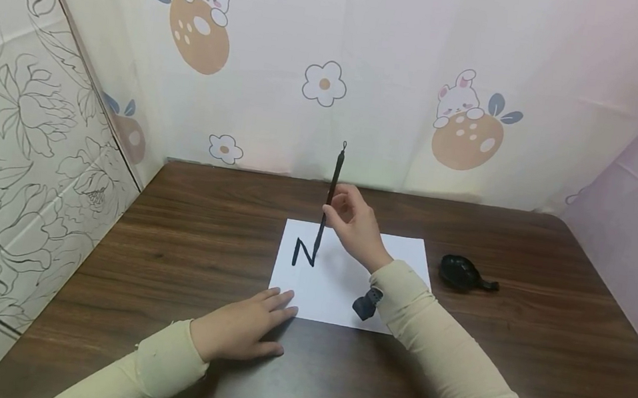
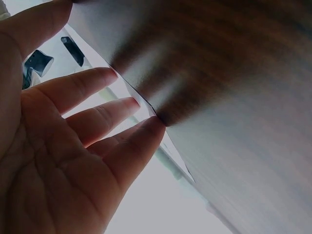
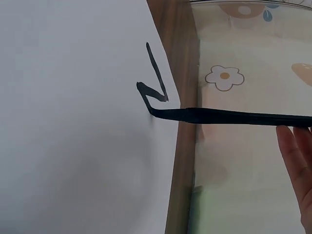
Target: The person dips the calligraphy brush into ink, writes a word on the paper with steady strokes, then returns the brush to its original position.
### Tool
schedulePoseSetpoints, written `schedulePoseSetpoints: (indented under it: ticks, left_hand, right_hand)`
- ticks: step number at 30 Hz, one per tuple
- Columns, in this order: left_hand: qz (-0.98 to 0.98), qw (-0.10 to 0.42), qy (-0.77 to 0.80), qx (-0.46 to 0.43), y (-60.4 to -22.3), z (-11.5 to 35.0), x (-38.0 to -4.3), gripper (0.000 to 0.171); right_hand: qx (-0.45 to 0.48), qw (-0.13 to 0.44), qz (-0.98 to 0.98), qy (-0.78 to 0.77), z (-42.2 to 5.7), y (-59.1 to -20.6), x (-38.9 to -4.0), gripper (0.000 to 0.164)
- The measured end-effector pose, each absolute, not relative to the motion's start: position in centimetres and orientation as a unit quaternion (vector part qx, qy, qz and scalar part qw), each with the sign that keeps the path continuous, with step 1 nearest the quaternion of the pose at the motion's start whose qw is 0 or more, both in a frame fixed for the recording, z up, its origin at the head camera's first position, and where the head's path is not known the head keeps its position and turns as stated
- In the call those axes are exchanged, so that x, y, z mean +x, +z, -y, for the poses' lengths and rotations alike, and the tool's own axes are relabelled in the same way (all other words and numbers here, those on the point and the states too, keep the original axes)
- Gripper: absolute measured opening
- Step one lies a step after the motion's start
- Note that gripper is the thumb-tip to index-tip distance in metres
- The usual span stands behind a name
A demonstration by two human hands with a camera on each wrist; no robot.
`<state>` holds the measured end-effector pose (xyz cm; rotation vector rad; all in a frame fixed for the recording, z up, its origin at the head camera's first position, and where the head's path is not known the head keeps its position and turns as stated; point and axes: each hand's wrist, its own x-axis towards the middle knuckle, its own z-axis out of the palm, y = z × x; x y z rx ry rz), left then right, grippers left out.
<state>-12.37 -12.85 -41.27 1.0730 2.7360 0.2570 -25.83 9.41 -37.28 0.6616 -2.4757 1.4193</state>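
My right hand point(image 1: 355, 224) pinches a dark ink brush point(image 1: 334, 177) partway up its handle, holding it nearly upright. A small loop tops the brush. In the right wrist view, the brush tip point(image 3: 163, 114) meets the white paper point(image 3: 73, 97) at the end of a black stroke. The strokes point(image 1: 304, 253) look like a letter N near the sheet's left side. My left hand point(image 1: 244, 327) lies with fingers spread at the paper's lower left corner. In the left wrist view its fingertips point(image 2: 153, 122) press along the paper's edge, thumb apart.
A small black ink dish point(image 1: 459, 272) with a short handle sits right of the paper on the brown wooden table point(image 1: 200, 230). A black wrist camera point(image 1: 365, 305) hangs below the right sleeve. Patterned cloth point(image 1: 387, 47) stands behind the table, a flower-drawn panel point(image 1: 22, 106) at left.
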Motion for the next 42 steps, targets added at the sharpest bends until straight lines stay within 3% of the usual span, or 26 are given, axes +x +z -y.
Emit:
schedulePoseSetpoints:
  ticks: [20,28,42]
  left_hand:
    - [-0.921,0.087,0.089,0.370,-41.3,12.9,-12.4,0.062]
    - [-0.920,0.089,0.095,0.369,-41.3,12.8,-12.4,0.062]
    - [-0.921,0.089,0.093,0.367,-41.5,12.8,-12.4,0.062]
  right_hand:
    - [0.230,0.134,0.833,0.485,-9.2,-37.7,-26.8,0.029]
    - [0.231,0.177,0.816,0.499,-9.9,-37.2,-26.6,0.026]
    - [0.232,0.169,0.823,0.490,-10.4,-37.9,-26.0,0.027]
